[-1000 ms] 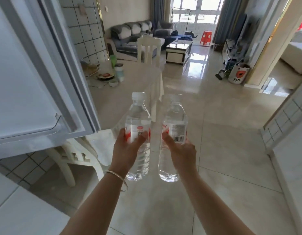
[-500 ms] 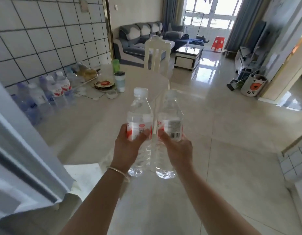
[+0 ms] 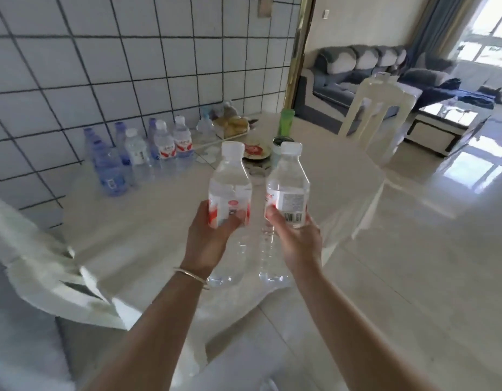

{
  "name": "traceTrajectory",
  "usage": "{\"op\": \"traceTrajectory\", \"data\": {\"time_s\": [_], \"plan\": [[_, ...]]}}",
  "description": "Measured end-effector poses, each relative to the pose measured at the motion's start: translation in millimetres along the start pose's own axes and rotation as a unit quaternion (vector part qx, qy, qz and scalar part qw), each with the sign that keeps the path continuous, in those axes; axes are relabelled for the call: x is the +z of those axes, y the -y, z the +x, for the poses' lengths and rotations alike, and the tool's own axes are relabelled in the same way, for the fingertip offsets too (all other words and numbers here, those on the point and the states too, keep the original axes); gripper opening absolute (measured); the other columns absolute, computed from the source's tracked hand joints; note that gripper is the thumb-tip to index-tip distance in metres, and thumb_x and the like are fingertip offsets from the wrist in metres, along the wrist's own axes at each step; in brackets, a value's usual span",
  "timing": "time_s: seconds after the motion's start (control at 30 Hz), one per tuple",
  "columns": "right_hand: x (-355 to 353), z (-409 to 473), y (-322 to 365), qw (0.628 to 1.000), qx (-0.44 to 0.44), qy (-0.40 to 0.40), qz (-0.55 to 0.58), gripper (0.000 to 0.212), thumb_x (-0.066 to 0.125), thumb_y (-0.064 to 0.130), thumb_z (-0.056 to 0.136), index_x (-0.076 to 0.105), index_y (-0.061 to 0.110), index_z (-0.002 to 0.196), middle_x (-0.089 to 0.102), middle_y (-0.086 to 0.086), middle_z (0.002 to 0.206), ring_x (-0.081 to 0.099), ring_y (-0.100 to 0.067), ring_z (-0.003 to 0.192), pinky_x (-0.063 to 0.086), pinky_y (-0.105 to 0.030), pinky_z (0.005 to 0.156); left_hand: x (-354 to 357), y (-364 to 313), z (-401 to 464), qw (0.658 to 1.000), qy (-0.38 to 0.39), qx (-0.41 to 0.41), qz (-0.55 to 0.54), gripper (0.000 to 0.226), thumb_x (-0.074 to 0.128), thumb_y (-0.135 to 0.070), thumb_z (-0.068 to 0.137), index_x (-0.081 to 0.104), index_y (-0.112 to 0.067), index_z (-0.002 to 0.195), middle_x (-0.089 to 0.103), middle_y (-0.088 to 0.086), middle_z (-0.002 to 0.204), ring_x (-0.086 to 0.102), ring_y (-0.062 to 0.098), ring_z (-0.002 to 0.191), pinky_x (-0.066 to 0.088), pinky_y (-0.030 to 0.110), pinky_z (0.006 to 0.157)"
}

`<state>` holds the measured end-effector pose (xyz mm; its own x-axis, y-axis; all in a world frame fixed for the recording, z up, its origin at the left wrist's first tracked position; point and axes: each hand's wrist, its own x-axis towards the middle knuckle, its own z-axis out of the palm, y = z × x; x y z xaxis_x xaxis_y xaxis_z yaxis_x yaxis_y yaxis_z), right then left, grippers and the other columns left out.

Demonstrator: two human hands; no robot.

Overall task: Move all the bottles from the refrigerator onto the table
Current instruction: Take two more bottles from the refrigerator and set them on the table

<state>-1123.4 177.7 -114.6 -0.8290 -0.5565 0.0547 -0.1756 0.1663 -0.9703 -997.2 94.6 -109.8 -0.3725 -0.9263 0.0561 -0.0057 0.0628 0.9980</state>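
Left hand (image 3: 209,238) gripping left bottle (image 3: 230,198), right hand (image 3: 296,239) gripping right bottle (image 3: 286,193), both upright above table (image 3: 137,221); more bottles (image 3: 140,156) by tiled wall (image 3: 103,66)

Pale table (image 3: 165,221) against tiled wall, cluster of water bottles (image 3: 137,159), green cup (image 3: 287,122), plate (image 3: 255,151)

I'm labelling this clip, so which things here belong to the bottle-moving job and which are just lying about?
Part of the job:
- clear plastic water bottle in left hand
- clear plastic water bottle in right hand
- cluster of bottles by the tiled wall
- cream table

Lying about:
- green cup
- plate of food
- cream chair
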Motion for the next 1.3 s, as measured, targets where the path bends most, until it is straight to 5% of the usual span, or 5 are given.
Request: {"op": "traceTrajectory", "data": {"time_s": [0.33, 0.5, 0.67, 1.0, 1.3], "plan": [[93, 129, 6, 0.963, -0.032, 0.265, 0.037, 0.038, 0.077, 0.042, 0.068, 0.064, 0.022, 0.098, 0.070, 0.009, 0.076, 0.063, 0.007, 0.063, 0.046, -0.009, 0.059, -10, 26, 98, 0.974, -0.217, -0.054, 0.039, 0.068, 0.068, -0.060, 0.054, 0.061, -0.018, 0.108, 0.071, 0.005, 0.100, 0.067, 0.024, 0.094, 0.052, 0.050, 0.090], [160, 149, -2, 0.942, -0.014, 0.335, 0.014, 0.062, 0.072, 0.060, 0.046, 0.064, 0.023, 0.094, 0.072, 0.004, 0.081, 0.069, -0.010, 0.074, 0.056, -0.035, 0.072, -45, 53, 117, 0.948, -0.302, -0.096, 0.030, 0.076, 0.071, -0.064, 0.051, 0.059, -0.019, 0.112, 0.070, 0.005, 0.104, 0.066, 0.025, 0.096, 0.051, 0.052, 0.090], [230, 165, -3, 0.921, -0.014, 0.388, -0.003, 0.048, 0.083, 0.027, 0.060, 0.057, 0.011, 0.097, 0.068, -0.003, 0.083, 0.062, -0.010, 0.065, 0.044, -0.011, 0.051, -84, 78, 148, 0.922, -0.368, -0.112, 0.040, 0.078, 0.071, -0.064, 0.048, 0.056, -0.015, 0.107, 0.067, 0.001, 0.096, 0.064, 0.022, 0.089, 0.052, 0.034, 0.075], [368, 197, -9, 0.904, -0.044, 0.421, -0.052, 0.053, 0.084, 0.026, 0.059, 0.042, 0.028, 0.091, 0.055, 0.012, 0.080, 0.056, -0.013, 0.073, 0.044, -0.026, 0.061, -180, 126, 248, 0.925, -0.338, -0.108, 0.133, 0.082, 0.081, -0.061, 0.046, 0.053, -0.028, 0.115, 0.068, -0.004, 0.103, 0.065, 0.017, 0.096, 0.055, 0.045, 0.085], [430, 225, -34, 0.897, -0.030, 0.436, -0.066, 0.066, 0.087, 0.020, 0.052, 0.044, 0.028, 0.101, 0.059, 0.008, 0.090, 0.060, -0.019, 0.085, 0.055, -0.038, 0.074, -209, 167, 304, 0.916, -0.289, -0.116, 0.253, 0.069, 0.090, -0.035, 0.047, 0.052, -0.021, 0.103, 0.060, -0.008, 0.090, 0.061, 0.016, 0.087, 0.040, 0.002, 0.069]]}}
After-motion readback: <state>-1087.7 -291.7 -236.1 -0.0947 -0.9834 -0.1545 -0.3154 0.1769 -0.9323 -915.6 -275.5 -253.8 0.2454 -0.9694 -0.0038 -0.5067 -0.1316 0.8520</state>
